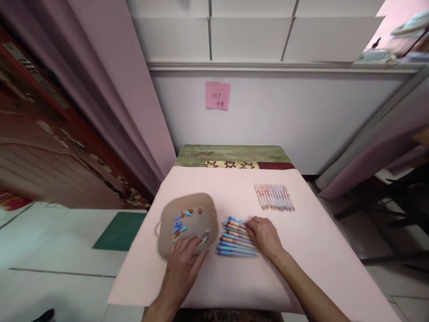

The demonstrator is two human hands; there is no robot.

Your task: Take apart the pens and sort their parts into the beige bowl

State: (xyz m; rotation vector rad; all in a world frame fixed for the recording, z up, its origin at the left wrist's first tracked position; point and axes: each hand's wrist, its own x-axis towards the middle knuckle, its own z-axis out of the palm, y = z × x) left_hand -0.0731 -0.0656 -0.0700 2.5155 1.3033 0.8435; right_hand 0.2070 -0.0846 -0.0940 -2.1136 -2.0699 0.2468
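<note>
My left hand (185,258) reaches into a shallow beige tray (165,223) and its fingertips are pinched around small pale parts near the tray's front right. Small blue and orange caps (179,224) lie scattered in the tray. My right hand (264,235) rests on the right ends of a row of blue and orange pens (234,239), fingers curled over them. A second row of white and pink pens (275,197) lies farther back on the right, untouched.
The pale pink cloth (311,250) covers a small table with a green and red patterned edge (231,156) at the back. A pink sticky note (217,95) hangs on the white wall. Curtains hang at left, chairs stand at right.
</note>
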